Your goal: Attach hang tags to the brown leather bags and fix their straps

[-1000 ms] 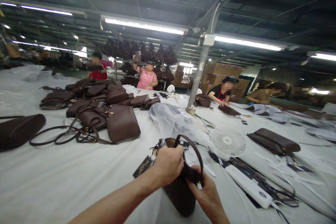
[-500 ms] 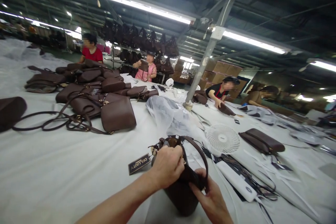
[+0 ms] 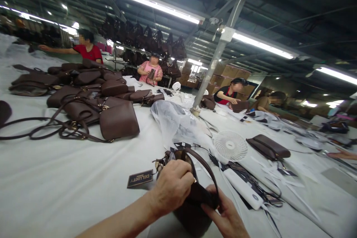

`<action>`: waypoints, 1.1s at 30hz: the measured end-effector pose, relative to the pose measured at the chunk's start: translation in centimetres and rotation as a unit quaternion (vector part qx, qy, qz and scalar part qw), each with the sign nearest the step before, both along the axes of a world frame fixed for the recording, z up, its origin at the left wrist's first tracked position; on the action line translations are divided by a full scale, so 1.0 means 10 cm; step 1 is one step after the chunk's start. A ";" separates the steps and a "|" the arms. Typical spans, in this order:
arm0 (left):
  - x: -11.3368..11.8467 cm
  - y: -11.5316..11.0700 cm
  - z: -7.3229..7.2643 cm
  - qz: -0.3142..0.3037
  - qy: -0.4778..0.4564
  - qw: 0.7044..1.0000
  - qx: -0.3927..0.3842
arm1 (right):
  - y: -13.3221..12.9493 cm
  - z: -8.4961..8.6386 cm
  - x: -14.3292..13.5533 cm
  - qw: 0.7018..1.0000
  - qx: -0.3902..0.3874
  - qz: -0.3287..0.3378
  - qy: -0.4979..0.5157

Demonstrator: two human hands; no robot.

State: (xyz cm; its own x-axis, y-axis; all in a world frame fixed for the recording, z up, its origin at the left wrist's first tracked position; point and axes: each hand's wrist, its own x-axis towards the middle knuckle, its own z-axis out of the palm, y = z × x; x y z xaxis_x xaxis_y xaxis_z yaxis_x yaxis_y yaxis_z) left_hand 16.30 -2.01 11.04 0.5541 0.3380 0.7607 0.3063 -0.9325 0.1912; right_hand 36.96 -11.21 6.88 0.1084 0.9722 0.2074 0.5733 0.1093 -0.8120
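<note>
A dark brown handbag [image 3: 192, 214] stands in front of me on the white-covered table, with its top open and its handle [image 3: 208, 165] arching up. My left hand [image 3: 175, 183] is closed at the rim of the opening, its fingertips partly hidden beside a small gold fitting. Thumb and fingers of my right hand [image 3: 224, 212] grip the bag's right side, below the handle. A black "DELUXITY" hang tag [image 3: 140, 179] lies to the left, by gold hardware on the bag. What is inside the opening is mostly hidden.
Brown bags [image 3: 118, 119] are heaped at left. Clear plastic [image 3: 174, 119] lies ahead, near a metal post [image 3: 208, 74]. A white fan [image 3: 230, 145], a white power strip [image 3: 243, 187] with cables and another brown bag [image 3: 268, 147] are at right. Co-workers sit or stand across the table.
The view has shifted slightly, so most things sit further left. Both hands stay on the handbag. The co-worker in red now stretches an arm out, and another hand appears at the right edge.
</note>
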 end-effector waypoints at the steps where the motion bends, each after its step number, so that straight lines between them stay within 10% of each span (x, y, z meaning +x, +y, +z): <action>1: 0.02 -0.03 -0.03 0.007 -0.031 0.999 0.001 | -0.01 0.01 -0.01 1.000 -0.001 -0.003 0.000; 8: 0.14 -0.03 -0.11 0.021 0.035 0.999 0.023 | 0.02 0.05 -0.03 0.999 0.007 -0.004 -0.036; 15: 0.15 0.16 0.27 0.004 0.237 0.964 -0.123 | 0.03 0.01 0.02 0.996 0.036 -0.062 -0.058; 26: 0.04 0.01 0.17 0.021 0.078 0.997 -0.011 | -0.14 0.09 -0.06 0.994 0.043 -0.054 -0.084; 33: 0.26 -0.13 -0.02 -0.018 0.001 0.999 -0.027 | -0.35 0.11 0.05 0.948 0.068 -0.040 -0.308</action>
State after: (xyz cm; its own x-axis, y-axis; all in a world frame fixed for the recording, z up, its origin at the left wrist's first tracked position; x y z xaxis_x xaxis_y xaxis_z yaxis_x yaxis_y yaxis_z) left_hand 18.87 -3.31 10.80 0.5673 0.3584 0.7414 0.2739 -0.9312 0.2406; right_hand 37.48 -14.67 7.97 -0.0016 0.9257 0.3784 0.9449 0.1252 -0.3024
